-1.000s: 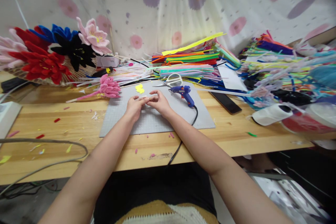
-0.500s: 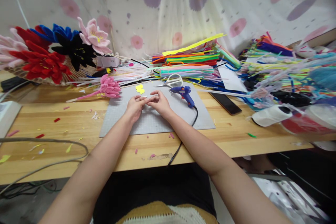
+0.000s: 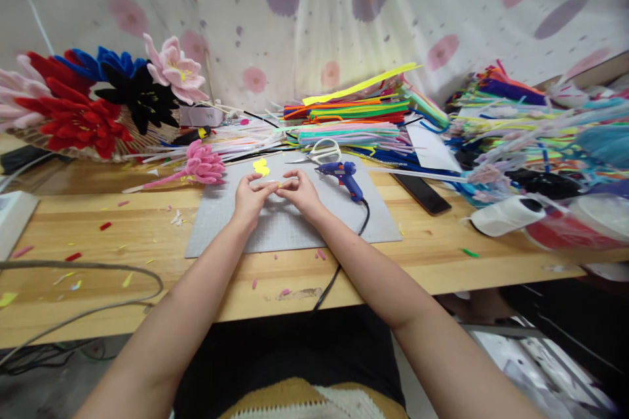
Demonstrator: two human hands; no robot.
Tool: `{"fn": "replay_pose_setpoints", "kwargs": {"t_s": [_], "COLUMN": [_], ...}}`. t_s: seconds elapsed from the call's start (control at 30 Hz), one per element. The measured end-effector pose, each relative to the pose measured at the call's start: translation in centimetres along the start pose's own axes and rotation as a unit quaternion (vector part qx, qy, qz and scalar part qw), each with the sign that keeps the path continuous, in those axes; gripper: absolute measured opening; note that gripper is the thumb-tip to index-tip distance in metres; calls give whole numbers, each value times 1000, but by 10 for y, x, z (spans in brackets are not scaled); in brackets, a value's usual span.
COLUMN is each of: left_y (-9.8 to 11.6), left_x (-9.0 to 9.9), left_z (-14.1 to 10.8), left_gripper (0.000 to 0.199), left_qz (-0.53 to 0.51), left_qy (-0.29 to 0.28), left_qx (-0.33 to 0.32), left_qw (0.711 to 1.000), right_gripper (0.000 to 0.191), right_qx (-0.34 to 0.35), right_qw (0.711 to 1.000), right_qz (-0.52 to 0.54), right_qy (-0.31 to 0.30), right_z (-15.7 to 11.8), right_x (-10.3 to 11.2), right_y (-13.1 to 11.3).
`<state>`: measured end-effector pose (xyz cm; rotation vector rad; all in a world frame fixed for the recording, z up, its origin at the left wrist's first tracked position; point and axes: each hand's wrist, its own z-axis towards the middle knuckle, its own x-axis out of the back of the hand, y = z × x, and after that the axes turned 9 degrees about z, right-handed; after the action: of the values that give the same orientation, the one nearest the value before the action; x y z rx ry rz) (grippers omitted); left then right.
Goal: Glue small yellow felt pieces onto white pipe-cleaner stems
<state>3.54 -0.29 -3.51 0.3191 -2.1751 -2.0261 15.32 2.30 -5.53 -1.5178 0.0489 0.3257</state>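
Observation:
Over the grey cutting mat [image 3: 221,229], my left hand [image 3: 251,198] and my right hand [image 3: 301,192] meet at the fingertips. Both pinch something tiny and pale between them, too small to name. Just behind my left hand lies a yellow cut piece [image 3: 261,167]. White-handled scissors [image 3: 325,152] rest at the mat's back edge, beyond my right hand. To the right of that hand, a blue glue gun [image 3: 346,178] lies on the mat with its black cord running to the table's front edge.
A pink fuzzy flower [image 3: 204,165] lies left of the mat, near large red, black and blue flowers [image 3: 86,121]. Bundles of coloured stems [image 3: 354,111] line the back. A phone [image 3: 423,193] and white bottle [image 3: 508,216] are at right; a grey cable [image 3: 118,265] crosses the left.
The fingers of both hands have shifted slightly around the small pale item, and my left fingers are a little more spread. The whole view has moved very slightly.

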Motion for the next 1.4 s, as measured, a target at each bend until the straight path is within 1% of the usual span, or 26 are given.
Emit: {"fn": "replay_pose_setpoints", "kwargs": {"t_s": [0.1, 0.2, 0.33, 0.57, 0.67, 0.77, 0.97, 1.23, 1.4], "left_y": [1, 1, 1, -4, -4, -4, -5, -4, -1], "left_x": [0, 0, 0, 0, 0, -1, 1, 2, 0], "left_z": [0, 0, 0, 3, 3, 3, 5, 4, 2], "left_gripper": [48, 47, 51, 64, 67, 68, 64, 60, 57], "left_qz": [3, 22, 53, 42, 28, 21, 39, 58, 33], "left_qy": [10, 24, 29, 15, 22, 23, 25, 38, 27], "left_qx": [9, 3, -6, -13, -17, -15, -19, -31, -19], "left_qw": [1000, 999, 998, 999, 999, 999, 999, 997, 999], "right_gripper": [43, 40, 35, 34, 36, 34, 33, 37, 41], "right_qx": [17, 42, 52, 57, 60, 64, 67, 48, 20], "right_qw": [999, 996, 992, 991, 991, 990, 992, 998, 999], "right_qz": [-39, -76, -111, -114, -118, -125, -99, -47, 24], "right_qy": [10, 25, 30, 35, 26, 34, 40, 12, -19], "right_z": [0, -2, -3, -3, -3, -3, -3, -1, 0], "right_x": [1, 4, 7, 8, 9, 8, 7, 7, 7], "right_y": [-2, -7, -12, -13, -13, -13, -14, -9, -10]}}
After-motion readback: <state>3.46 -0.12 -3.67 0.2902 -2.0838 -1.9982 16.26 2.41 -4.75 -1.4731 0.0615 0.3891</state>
